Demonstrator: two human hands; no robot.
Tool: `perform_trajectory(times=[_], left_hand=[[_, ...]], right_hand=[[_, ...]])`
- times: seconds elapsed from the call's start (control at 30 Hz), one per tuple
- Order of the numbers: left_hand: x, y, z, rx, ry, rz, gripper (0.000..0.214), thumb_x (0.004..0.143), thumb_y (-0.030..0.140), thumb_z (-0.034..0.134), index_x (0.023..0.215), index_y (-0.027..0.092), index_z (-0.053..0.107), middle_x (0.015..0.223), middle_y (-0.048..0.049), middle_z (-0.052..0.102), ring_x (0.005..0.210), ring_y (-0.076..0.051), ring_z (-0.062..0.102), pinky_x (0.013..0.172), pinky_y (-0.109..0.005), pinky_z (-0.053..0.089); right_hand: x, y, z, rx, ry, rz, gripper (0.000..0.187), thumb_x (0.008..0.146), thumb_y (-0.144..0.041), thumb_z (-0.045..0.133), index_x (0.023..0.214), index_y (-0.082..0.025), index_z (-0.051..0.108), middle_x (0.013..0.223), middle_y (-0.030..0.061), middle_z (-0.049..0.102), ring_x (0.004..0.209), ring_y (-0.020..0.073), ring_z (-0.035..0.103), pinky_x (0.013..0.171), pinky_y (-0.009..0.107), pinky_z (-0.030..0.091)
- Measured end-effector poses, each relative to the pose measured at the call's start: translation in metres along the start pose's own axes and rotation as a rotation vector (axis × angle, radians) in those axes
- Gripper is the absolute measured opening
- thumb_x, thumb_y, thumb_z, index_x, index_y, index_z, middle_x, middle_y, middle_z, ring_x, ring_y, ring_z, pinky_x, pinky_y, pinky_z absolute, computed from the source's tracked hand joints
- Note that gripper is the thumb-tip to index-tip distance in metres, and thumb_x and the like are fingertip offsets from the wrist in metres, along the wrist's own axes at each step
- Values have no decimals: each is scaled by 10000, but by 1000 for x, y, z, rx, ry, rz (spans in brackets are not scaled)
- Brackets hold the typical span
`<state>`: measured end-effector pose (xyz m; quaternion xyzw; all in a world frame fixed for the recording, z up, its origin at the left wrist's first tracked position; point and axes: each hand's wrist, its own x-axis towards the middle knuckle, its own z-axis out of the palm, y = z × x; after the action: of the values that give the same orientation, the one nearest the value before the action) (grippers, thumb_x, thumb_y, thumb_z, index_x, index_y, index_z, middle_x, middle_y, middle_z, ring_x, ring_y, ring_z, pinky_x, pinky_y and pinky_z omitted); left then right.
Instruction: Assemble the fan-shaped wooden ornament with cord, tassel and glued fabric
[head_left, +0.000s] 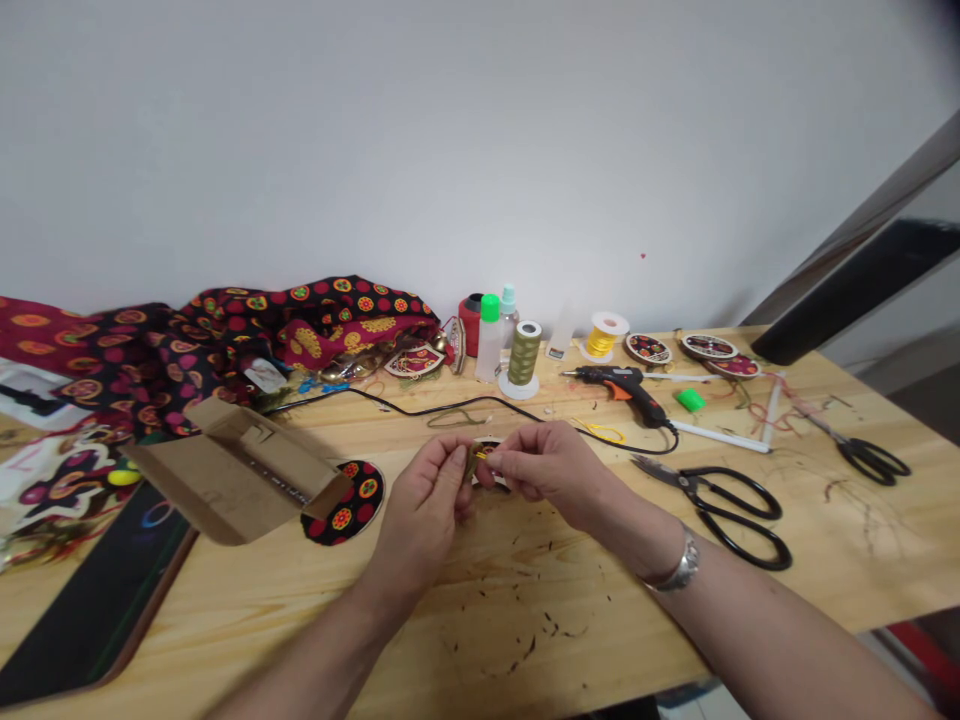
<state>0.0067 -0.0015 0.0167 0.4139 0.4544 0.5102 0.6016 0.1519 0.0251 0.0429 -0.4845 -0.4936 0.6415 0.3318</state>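
Note:
My left hand [429, 492] is closed in a pinch on a small olive-green thread bundle [472, 462]. Close against it, my right hand [549, 465] pinches a short bit of yellow cord [482, 455] that meets the green thread. Fingers cover most of both. Behind and below the fingertips, a round patterned piece with a pale rim [491, 482] shows in part on the wooden table [420, 640]. To the right of my right hand lie large black-handled scissors [709, 495].
A cardboard box [247, 480] rests left, overlapping a round patterned fabric piece [356, 505]. A glue gun [622, 390] trails its black cable across the table. Behind stand an olive thread spool [523, 358], a green-capped bottle [489, 345] and a yellow cord spool [602, 338]. Patterned cloth [225, 340] lies heaped back left.

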Motion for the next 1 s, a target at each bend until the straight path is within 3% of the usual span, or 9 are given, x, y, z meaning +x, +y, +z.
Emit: perform_trajectory(times=[0.53, 1.0], left_hand=[[-4, -2, 1, 252, 69, 108, 208, 860, 370, 489, 963, 194, 524, 618, 51, 520, 469, -73, 385, 446, -192, 328], [-4, -2, 0, 344, 102, 124, 213, 859, 375, 481, 978, 204, 525, 623, 44, 528, 480, -89, 413, 451, -201, 342]], right_hand=[[2, 6, 3, 95, 2, -12, 212, 666, -306, 647, 554, -136, 589, 508, -20, 539, 402, 39, 356, 400, 194, 228], [1, 6, 5, 103, 28, 18, 197, 649, -288, 657, 538, -142, 586, 438, -47, 486, 374, 35, 356, 385, 191, 228]])
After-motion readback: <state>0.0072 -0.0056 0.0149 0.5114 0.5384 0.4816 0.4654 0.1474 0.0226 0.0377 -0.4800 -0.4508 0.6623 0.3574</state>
